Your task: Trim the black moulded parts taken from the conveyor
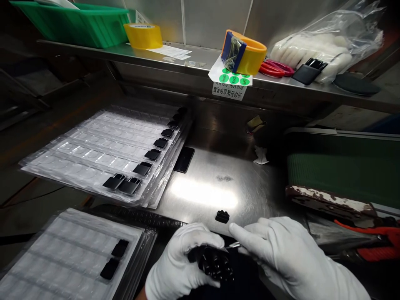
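Observation:
My left hand (184,258), in a white glove, is closed round a cluster of glossy black moulded plastic parts (215,262). My right hand (275,250), gloved too, pinches a slim tool with a bright metal tip (233,245); most of it is hidden by the fingers. That tip reaches the upper right edge of the black cluster; whether it touches cannot be told. Just beyond both hands, a small loose black plastic piece (222,216) lies on the steel table (200,216).
Left, stacked clear blister trays (93,154) hold several black pieces; another tray stack (62,254) sits lower. A dark phone-like slab (184,159) lies alongside. Right are a green conveyor belt (343,166) and red-handled pliers (375,241). A shelf (193,62) bears tape rolls (143,36) and a green bin (78,25).

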The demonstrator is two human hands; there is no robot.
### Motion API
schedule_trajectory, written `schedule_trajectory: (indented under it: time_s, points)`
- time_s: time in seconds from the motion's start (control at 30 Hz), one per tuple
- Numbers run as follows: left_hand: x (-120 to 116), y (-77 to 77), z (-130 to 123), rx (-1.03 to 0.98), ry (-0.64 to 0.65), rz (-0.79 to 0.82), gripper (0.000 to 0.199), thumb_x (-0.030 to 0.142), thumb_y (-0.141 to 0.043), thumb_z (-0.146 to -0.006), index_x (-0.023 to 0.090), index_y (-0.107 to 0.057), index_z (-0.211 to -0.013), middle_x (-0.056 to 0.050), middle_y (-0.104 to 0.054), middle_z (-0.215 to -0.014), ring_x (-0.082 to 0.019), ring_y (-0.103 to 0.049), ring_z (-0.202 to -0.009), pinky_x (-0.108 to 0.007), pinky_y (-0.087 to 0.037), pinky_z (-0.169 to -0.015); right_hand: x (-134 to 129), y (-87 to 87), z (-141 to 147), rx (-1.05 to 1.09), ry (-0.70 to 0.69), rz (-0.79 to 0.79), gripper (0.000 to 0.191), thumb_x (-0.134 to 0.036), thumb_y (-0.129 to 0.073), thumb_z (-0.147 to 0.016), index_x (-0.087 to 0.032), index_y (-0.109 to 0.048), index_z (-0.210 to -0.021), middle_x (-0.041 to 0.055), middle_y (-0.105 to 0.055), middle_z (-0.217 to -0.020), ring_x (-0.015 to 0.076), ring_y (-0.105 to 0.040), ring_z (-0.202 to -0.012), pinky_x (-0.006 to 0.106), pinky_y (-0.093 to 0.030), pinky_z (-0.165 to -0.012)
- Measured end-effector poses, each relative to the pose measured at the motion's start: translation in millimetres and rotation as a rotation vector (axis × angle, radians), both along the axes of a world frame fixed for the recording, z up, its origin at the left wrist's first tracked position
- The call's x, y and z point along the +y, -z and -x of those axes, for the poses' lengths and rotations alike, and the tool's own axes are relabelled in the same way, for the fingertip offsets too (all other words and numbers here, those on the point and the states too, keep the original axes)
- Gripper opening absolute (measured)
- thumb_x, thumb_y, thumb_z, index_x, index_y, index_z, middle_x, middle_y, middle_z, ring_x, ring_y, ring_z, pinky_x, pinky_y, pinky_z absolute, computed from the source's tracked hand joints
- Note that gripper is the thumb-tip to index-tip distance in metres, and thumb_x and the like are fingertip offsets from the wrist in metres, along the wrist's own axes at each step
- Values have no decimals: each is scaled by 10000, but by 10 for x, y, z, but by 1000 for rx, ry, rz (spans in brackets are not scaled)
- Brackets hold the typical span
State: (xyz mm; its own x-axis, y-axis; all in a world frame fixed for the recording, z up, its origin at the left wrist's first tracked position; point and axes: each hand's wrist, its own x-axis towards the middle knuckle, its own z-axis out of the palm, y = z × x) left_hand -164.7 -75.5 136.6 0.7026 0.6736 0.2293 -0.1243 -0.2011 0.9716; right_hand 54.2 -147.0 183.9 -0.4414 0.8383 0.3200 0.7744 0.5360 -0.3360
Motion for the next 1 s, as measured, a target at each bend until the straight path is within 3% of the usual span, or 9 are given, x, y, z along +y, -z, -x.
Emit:
schedule_trajectory:
  time_s: [0.27,0.4,0.57,0.77,0.87,1.0]
  points:
    - [-87,49,22,-65,-3,160,351,422,-828,-651,243,-724,-934,3,-670,-725,-148,-592,-654,-265,-490,-666,-70,42,13,160,-8,51,549,-118,-390,-926,-261,-326,-1452,-35,-680,-741,123,-616,-610,262,-490,-555]
    - [-125,61,31,-78,20,212,360,405,-836,-641,255,-722,-949,8,-670,-743,-145,-594,-674,-259,-498,-671,-125,62,-3,144,-5,74,472,-130,-407,-919,-248,-415,-1375,-27,-688,-751,128,-622,-611,276,-479,-562]
    - [-103,35,8,-58,32,120,322,398,-820,-673,248,-725,-942,5,-668,-729,-141,-586,-664,-271,-497,-708,-126,56,23,101,2,86,322,-116,-403,-907,-213,-502,-1198,-28,-671,-727,137,-603,-583,286,-460,-527]
    - [-91,35,-4,-70,56,118,332,400,-817,-671,247,-730,-952,0,-664,-717,-148,-594,-662,-279,-505,-707,-133,72,44,177,32,71,374,-161,-437,-942,-265,-455,-1302,-56,-680,-737,114,-616,-602,262,-467,-546]
    - [-108,53,5,-101,59,180,367,362,-826,-664,251,-726,-1000,-4,-681,-746,-154,-613,-679,-273,-513,-685,-150,117,50,217,52,98,458,-151,-492,-924,-267,-439,-1364,-44,-692,-737,115,-632,-632,245,-480,-564]
    - [-123,75,11,-106,57,261,397,345,-841,-643,263,-727,-1015,-1,-684,-755,-156,-617,-689,-276,-508,-685,-156,156,39,262,43,112,432,-166,-471,-944,-253,-449,-1366,-28,-693,-721,124,-640,-624,252,-490,-559]
